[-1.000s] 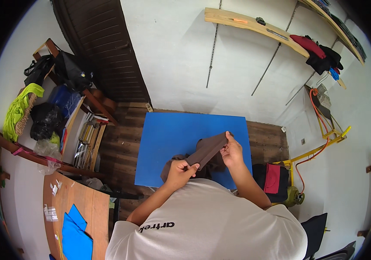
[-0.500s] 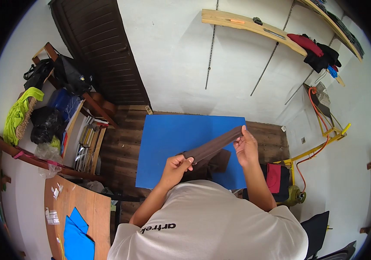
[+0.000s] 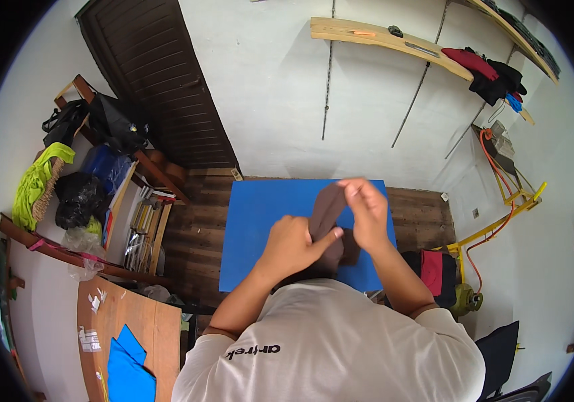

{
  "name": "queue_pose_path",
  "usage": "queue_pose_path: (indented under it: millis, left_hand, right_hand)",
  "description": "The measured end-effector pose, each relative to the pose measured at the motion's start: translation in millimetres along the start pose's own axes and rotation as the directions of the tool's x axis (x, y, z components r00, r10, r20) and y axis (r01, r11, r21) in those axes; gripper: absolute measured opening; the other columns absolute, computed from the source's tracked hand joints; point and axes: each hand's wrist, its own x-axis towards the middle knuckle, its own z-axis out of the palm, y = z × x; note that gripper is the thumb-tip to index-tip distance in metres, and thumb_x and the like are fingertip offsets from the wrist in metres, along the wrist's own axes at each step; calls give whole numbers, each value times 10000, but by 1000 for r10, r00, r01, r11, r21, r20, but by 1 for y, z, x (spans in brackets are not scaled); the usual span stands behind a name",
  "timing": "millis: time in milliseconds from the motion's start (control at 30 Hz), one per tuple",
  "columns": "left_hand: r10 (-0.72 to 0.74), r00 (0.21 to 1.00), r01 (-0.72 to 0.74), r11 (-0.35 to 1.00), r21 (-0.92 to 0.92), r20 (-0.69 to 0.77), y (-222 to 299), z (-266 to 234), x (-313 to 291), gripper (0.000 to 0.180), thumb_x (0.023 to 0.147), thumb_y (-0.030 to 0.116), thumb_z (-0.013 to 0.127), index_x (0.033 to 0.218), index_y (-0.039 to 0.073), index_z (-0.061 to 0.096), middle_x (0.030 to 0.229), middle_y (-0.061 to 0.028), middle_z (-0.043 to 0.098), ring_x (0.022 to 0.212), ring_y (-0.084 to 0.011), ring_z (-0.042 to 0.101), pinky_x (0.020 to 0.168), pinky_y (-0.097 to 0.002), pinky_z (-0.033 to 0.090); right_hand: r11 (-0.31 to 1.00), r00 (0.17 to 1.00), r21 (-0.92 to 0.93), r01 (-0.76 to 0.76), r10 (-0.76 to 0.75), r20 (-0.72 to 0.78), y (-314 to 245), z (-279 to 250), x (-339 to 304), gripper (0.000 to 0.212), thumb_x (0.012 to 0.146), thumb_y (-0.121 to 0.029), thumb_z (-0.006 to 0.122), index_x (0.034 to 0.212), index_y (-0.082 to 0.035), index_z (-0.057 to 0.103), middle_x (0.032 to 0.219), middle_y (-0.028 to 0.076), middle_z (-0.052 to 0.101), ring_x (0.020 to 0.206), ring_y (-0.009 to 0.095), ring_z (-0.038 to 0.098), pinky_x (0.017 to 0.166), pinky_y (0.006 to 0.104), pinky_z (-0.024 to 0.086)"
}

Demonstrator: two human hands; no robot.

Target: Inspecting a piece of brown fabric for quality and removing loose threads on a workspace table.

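A dark brown piece of cloth [image 3: 327, 206] is held up above the blue tabletop [image 3: 257, 224], bunched and folded between my hands. My left hand [image 3: 292, 246] grips its lower left part, thumb pressed across the cloth. At the upper end, my right hand [image 3: 367, 209] pinches the cloth's edge between thumb and fingers. More brown cloth [image 3: 350, 249] shows below, over the tabletop, partly hidden by my hands and chest.
To the left stands a wooden table [image 3: 143, 315] with a bright blue cloth [image 3: 131, 368]. A shelf rack [image 3: 156, 177] holds bags. On the right are a yellow metal frame [image 3: 494, 231], a gas cylinder [image 3: 466, 299] and a dark red and black item [image 3: 432, 275]. Shelf boards [image 3: 387, 41] line the wall.
The cloth was stretched out in a long strip between my hands; now it is bunched and more upright. My hands have come closer together, the right one moving left and slightly up.
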Motion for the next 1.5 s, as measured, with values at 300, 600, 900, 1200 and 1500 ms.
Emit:
queue_pose_path:
  millis: [300, 600, 900, 1200, 1500]
  left_hand:
    - [-183, 943, -63, 724, -687, -279, -3, -93, -5, 230, 981, 256, 752, 1013, 39, 684, 878, 47, 627, 809, -60, 567, 709, -254, 475]
    - [-266, 911, -221, 332, -917, -316, -69, -173, 0, 361, 1029, 304, 671, 1281, 48, 632, 1208, -88, 706, 1096, -209, 683, 976, -368, 541]
    - [-166, 646, -42, 967, -252, -745, -123, -204, -93, 381, 1027, 304, 690, 1204, -27, 628, 1129, -71, 659, 1045, -144, 585, 967, -304, 463]
    - [451, 703, -711, 423, -562, -550, -122, -262, -157, 128, 943, 197, 698, 976, 75, 675, 811, -90, 688, 662, -212, 645, 615, -310, 511]
    - [-195, 914, -283, 321, -904, -355, -230, -205, 28, 737, 896, 666, 537, 1321, 65, 494, 1235, -133, 586, 1075, -276, 602, 858, -441, 521]
  right_hand:
    - [738, 771, -671, -76, 471, 430, 96, -30, -84, 504, 901, -502, 754, 1115, -48, 715, 863, 181, 695, 880, 329, 713, 779, 461, 527]
    - [695, 978, -708, -128, -32, -208, 55, -140, -18, 139, 819, -2, 603, 934, 4, 681, 783, 159, 706, 708, 223, 678, 696, 352, 534]
    - [352, 963, -934, -53, -230, -141, -89, -158, -14, 91, 827, -18, 658, 857, 13, 578, 669, 121, 531, 639, 151, 472, 616, 301, 434]
    - [730, 737, -420, 539, -650, -184, -158, -186, -101, 370, 844, -299, 799, 674, -82, 552, 682, 21, 542, 600, 181, 530, 520, 321, 402]
    - [420, 992, -903, 95, -111, 52, -65, -192, 137, 292, 919, -228, 757, 1079, 5, 685, 972, 99, 723, 950, 232, 678, 883, 347, 513]
